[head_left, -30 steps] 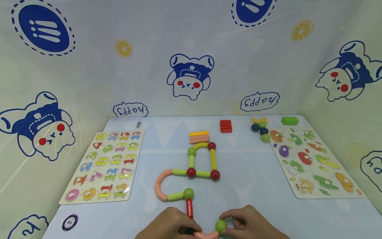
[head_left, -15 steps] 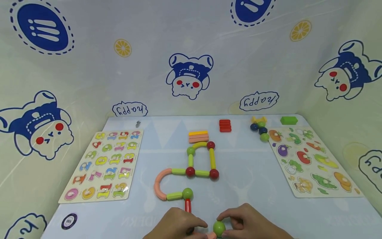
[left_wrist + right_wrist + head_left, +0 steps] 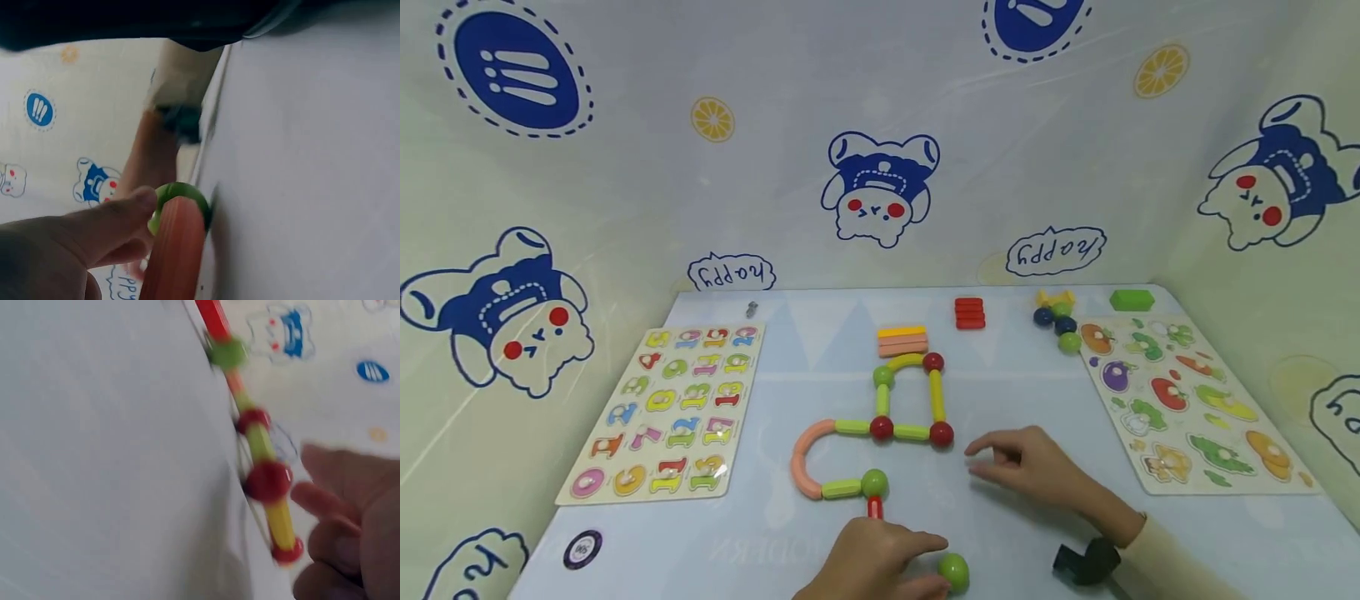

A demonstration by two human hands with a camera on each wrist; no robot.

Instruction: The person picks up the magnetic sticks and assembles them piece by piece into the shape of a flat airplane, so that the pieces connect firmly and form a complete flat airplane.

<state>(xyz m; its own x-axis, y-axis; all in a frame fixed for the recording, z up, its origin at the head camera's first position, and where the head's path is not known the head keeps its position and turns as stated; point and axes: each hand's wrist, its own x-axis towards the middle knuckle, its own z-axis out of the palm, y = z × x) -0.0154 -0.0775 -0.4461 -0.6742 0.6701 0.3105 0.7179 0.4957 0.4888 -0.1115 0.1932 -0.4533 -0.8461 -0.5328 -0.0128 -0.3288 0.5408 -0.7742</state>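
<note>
The left hand [image 3: 880, 560] is held at the near side of the table [image 3: 1030, 375], its forefinger stretched out and its thumb set apart; a fingertip is laid against a green ball [image 3: 954, 573]. Whether anything is gripped by its other fingers cannot be told. Near that ball, a pink stick [image 3: 175, 250] is seen in the left wrist view. The right hand [image 3: 1037, 467] is held with fingers loosely bent, thumb and forefinger parted and nothing grasped, near a red ball [image 3: 942, 434] at the corner of a frame of joined sticks [image 3: 912, 432]. A red stick [image 3: 875, 507] is partly covered by the left hand. Farther off, stacked pink and yellow sticks [image 3: 902, 342] are laid. The frame is flanked by a number board [image 3: 697, 414], left, and a vegetable board [image 3: 1180, 487], right.
</note>
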